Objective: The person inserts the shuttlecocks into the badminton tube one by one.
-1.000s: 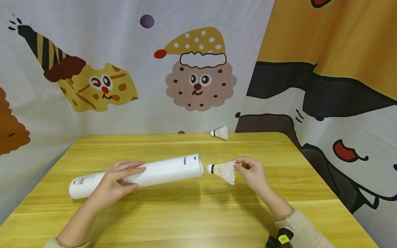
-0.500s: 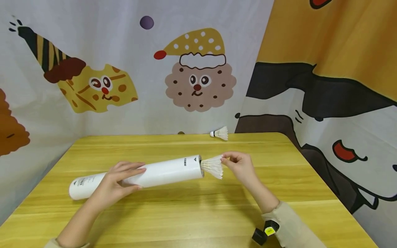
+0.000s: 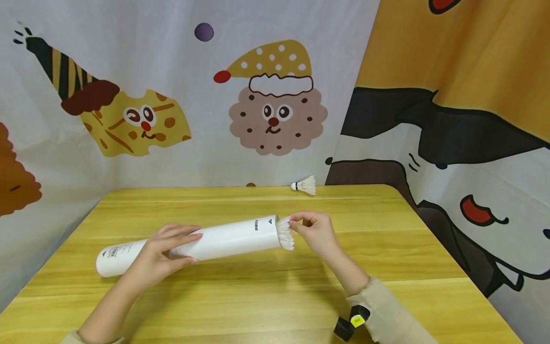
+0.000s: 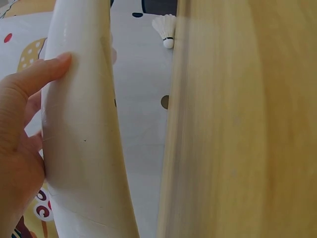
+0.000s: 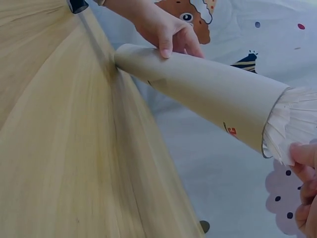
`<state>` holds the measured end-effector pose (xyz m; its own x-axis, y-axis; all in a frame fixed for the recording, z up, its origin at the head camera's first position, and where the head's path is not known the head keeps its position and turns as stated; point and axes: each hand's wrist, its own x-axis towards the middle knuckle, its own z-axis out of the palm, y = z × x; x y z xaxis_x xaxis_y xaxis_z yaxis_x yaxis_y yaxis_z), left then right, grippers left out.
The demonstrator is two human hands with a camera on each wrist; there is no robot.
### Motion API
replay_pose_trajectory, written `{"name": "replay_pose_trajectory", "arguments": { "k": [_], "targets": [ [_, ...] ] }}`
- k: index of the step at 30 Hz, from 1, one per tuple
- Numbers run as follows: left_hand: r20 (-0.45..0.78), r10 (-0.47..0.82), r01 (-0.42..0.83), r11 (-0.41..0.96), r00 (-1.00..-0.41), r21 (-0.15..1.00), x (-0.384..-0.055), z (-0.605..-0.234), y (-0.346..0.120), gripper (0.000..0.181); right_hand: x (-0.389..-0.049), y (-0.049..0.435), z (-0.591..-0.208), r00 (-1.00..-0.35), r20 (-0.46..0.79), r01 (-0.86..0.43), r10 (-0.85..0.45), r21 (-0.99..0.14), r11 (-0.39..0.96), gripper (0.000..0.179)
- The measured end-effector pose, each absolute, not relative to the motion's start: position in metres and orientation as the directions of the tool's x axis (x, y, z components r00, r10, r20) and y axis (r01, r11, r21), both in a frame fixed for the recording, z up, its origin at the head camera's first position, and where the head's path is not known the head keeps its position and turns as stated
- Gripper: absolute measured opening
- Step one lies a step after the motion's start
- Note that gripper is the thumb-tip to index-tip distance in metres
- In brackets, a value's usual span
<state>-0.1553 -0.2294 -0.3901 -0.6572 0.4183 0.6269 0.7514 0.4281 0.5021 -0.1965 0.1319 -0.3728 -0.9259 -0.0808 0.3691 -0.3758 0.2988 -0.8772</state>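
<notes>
A long white shuttlecock tube point(image 3: 240, 237) is gripped around its middle by my left hand point(image 3: 161, 251), its mouth facing right and raised a little off the table. At that mouth, a white feather shuttlecock point(image 3: 285, 234) sits mostly inside, cork end hidden, with the feather skirt sticking out. My right hand point(image 3: 315, 231) pinches the skirt's edge between thumb and fingertips. The right wrist view shows the feathers point(image 5: 292, 124) fanned at the tube's rim and the thumb point(image 5: 302, 153) against them.
Another shuttlecock point(image 3: 304, 185) lies at the far edge of the wooden table point(image 3: 240, 301), by the printed curtain point(image 3: 172, 57). A black wrist device point(image 3: 358, 316) with a yellow label sits at the right sleeve.
My right hand has moved left, carrying the shuttlecock from outside the tube's mouth to mostly inside it. The left hand and tube have stayed nearly still.
</notes>
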Motion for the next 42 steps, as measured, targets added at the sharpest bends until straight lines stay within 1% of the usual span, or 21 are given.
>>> {"name": "replay_pose_trajectory", "arguments": {
  "k": [9,13,18,22,28,34,38,42],
  "targets": [
    [0.629,0.427,0.759,0.419,-0.65,0.499,-0.156,-0.394,-0.232,0.058,-0.193,0.121,-0.375,-0.914,0.397,-0.403,-0.083,-0.862,0.307,0.007],
    [0.635,0.437,0.769,0.408,-0.638,0.492,-0.157,-0.395,-0.232,0.059,-0.19,0.113,-0.376,-0.922,0.379,-0.384,-0.076,-0.874,0.298,0.006],
    [0.633,0.434,0.765,0.418,-0.642,0.49,-0.157,-0.395,-0.233,0.058,-0.187,0.104,-0.377,-0.925,0.377,-0.374,-0.05,-0.878,0.298,0.007],
    [0.641,0.425,0.766,0.427,-0.64,0.482,-0.156,-0.394,-0.233,0.059,-0.186,0.099,-0.379,-0.916,0.399,-0.388,-0.029,-0.868,0.31,0.008],
    [0.645,0.419,0.765,0.438,-0.639,0.473,-0.155,-0.395,-0.233,0.059,-0.185,0.094,-0.384,-0.888,0.46,-0.44,-0.023,-0.831,0.342,0.011],
    [0.65,0.428,0.775,0.409,-0.629,0.481,-0.158,-0.399,-0.233,0.06,-0.184,0.094,-0.387,-0.887,0.461,-0.441,-0.026,-0.829,0.342,0.013],
    [0.656,0.427,0.781,0.4,-0.622,0.48,-0.16,-0.398,-0.23,0.06,-0.186,0.097,-0.387,-0.853,0.522,-0.494,-0.013,-0.798,0.344,0.014],
    [0.646,0.426,0.773,0.398,-0.633,0.494,-0.158,-0.394,-0.228,0.058,-0.187,0.1,-0.388,-0.769,0.639,-0.6,-0.027,-0.705,0.379,0.014]
  ]
}}
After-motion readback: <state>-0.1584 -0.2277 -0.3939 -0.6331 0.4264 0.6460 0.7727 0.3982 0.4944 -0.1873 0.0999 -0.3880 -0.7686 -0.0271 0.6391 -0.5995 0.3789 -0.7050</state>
